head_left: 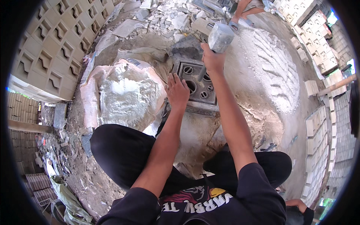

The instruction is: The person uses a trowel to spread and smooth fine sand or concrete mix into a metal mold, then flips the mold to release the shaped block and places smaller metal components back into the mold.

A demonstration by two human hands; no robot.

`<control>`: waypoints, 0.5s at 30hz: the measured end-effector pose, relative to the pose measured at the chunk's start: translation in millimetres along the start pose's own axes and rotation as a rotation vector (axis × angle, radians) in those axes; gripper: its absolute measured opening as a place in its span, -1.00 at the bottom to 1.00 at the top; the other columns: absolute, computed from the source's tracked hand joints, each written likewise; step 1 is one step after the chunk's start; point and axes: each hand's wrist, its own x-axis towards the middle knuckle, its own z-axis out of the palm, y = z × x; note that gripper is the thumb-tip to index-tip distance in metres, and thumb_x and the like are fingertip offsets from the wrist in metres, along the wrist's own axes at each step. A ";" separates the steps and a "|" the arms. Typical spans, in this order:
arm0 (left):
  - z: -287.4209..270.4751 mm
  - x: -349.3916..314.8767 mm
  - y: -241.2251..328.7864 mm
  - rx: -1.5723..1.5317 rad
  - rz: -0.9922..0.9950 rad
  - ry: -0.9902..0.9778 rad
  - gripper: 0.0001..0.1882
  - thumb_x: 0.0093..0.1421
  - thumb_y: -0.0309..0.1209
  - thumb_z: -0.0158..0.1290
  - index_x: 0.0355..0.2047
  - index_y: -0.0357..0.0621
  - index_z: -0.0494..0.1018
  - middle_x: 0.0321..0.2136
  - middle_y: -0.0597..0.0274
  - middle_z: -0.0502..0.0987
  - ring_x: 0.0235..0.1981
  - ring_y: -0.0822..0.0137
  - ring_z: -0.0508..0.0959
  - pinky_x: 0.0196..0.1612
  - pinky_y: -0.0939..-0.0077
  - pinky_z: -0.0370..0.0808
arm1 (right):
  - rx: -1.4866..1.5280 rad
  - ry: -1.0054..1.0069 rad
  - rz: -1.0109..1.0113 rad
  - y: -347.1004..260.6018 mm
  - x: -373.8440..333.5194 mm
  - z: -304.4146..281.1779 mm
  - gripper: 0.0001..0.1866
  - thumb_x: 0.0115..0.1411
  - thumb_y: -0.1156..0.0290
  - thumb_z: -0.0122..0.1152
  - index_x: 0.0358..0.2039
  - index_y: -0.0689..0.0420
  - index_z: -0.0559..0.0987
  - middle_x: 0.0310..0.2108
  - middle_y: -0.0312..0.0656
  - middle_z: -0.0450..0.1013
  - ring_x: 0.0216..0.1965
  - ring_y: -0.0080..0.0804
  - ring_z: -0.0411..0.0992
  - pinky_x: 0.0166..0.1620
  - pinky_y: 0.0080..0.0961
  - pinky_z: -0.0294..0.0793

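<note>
In front of my crossed legs sits a square, dark metal mould (195,98) with several round openings and a raised rim. My left hand (177,91) lies flat along the mould's left edge, fingers stretched and holding nothing. My right hand (213,60) is closed around the handle of a mallet (221,37), raised over the mould's far right part. The mallet's head is a thick grey block, dusted pale. Its handle sticks out below my fist toward the mould; whether it touches the mould I cannot tell.
Left of the mould stands an open sack of pale powder (127,93). White powder (272,71) is spread at the right. Broken rubble (176,22) lies beyond. Stacked patterned blocks (60,41) rise at the left. Another person's sandalled feet (240,23) show at the far right.
</note>
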 end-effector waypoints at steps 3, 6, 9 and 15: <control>0.5 -0.6 -1.4 -0.047 -0.026 -0.043 -0.46 0.33 -0.21 -0.19 0.23 -0.24 0.18 0.25 -0.01 0.21 0.29 0.08 0.20 0.25 0.10 0.17 | 0.002 0.028 -0.138 25.6 -10.1 -17.0 -0.64 -0.07 0.34 0.36 -0.30 0.28 0.51 -0.40 -0.19 0.50 -0.38 -0.42 0.45 -0.28 -0.41 0.42; 1.7 -2.7 7.4 -0.067 -0.031 -0.077 -0.47 0.33 -0.22 -0.21 0.24 -0.23 0.18 0.27 0.00 0.19 0.30 0.10 0.18 0.26 0.11 0.15 | -0.100 0.056 -0.162 50.8 -19.9 -38.6 -0.66 -0.05 0.35 0.34 -0.32 0.30 0.50 -0.39 -0.17 0.50 -0.37 -0.42 0.45 -0.28 -0.40 0.42; -2.2 1.0 -4.0 -0.042 -0.047 -0.080 -0.47 0.33 -0.21 -0.21 0.25 -0.20 0.17 0.28 0.01 0.17 0.31 0.10 0.17 0.27 0.12 0.14 | -0.117 -0.055 0.041 14.7 -26.8 -26.2 -0.68 -0.03 0.36 0.30 -0.31 0.30 0.51 -0.39 -0.17 0.50 -0.35 -0.42 0.46 -0.26 -0.39 0.43; -0.5 1.0 5.7 -0.072 -0.056 -0.102 -0.47 0.34 -0.21 -0.22 0.25 -0.20 0.16 0.30 0.01 0.14 0.33 0.10 0.14 0.27 0.12 0.14 | 0.028 -0.006 -0.180 23.0 -41.0 -23.5 -0.74 -0.03 0.36 0.29 -0.39 0.29 0.52 -0.46 -0.21 0.51 -0.42 -0.42 0.47 -0.32 -0.40 0.42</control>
